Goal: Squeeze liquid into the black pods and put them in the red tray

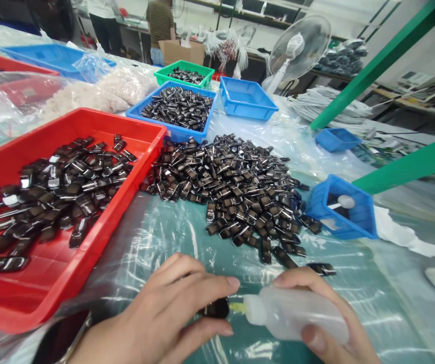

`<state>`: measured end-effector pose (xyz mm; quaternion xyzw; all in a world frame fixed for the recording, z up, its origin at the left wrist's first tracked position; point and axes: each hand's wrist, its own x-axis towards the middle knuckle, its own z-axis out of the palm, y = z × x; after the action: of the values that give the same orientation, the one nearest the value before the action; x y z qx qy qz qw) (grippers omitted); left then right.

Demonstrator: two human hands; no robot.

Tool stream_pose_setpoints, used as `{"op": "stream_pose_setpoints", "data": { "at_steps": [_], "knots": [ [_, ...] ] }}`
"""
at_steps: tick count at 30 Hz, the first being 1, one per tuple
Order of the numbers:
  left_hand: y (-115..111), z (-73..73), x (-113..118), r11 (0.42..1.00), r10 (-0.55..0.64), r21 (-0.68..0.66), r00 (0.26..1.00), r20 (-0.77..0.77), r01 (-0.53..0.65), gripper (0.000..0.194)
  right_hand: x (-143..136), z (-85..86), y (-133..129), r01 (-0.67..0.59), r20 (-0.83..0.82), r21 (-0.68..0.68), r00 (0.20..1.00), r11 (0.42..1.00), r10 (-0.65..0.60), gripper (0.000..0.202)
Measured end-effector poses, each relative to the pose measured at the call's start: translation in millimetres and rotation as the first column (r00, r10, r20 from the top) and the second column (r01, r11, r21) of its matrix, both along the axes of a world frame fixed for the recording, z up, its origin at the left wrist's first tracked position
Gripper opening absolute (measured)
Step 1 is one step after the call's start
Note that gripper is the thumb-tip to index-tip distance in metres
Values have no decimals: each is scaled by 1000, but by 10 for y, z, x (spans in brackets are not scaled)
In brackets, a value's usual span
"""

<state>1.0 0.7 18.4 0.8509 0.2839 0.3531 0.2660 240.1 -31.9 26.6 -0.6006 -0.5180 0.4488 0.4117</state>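
My left hand is closed around a small glossy black plastic piece, whose rounded end shows between thumb and fingers. In my right hand lies a translucent white squeeze bottle, tipped on its side. Its yellowish nozzle points left, at or very near the black piece; whether they touch I cannot tell. Just beyond my hands spreads a heap of similar black pieces. More of them lie in the red tray to the left.
Behind the heap stand a blue tray and a green tray, both with black pieces, and another blue tray. A small blue bin sits at right, near green posts. A fan and two people are farther back.
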Motion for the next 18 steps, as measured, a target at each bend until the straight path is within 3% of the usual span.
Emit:
{"op": "stream_pose_setpoints", "data": {
  "at_steps": [4,10,15,18],
  "knots": [
    [-5,-14,-5,1000,-2,-22,1000,-13,2,29,78,-49,6,-138,14,46,990,989,138,33],
    [7,-38,6,999,-39,-2,999,30,39,31,41,40,-2,-99,-77,-92,993,991,92,42],
    [1,22,35,1000,-18,-2,1000,-19,18,23,34,70,22,-99,-55,-77,994,992,94,39],
    [-12,-8,61,998,62,-13,997,-42,-63,29,48,49,28,-123,-45,-33,992,992,121,37]
  ]
}}
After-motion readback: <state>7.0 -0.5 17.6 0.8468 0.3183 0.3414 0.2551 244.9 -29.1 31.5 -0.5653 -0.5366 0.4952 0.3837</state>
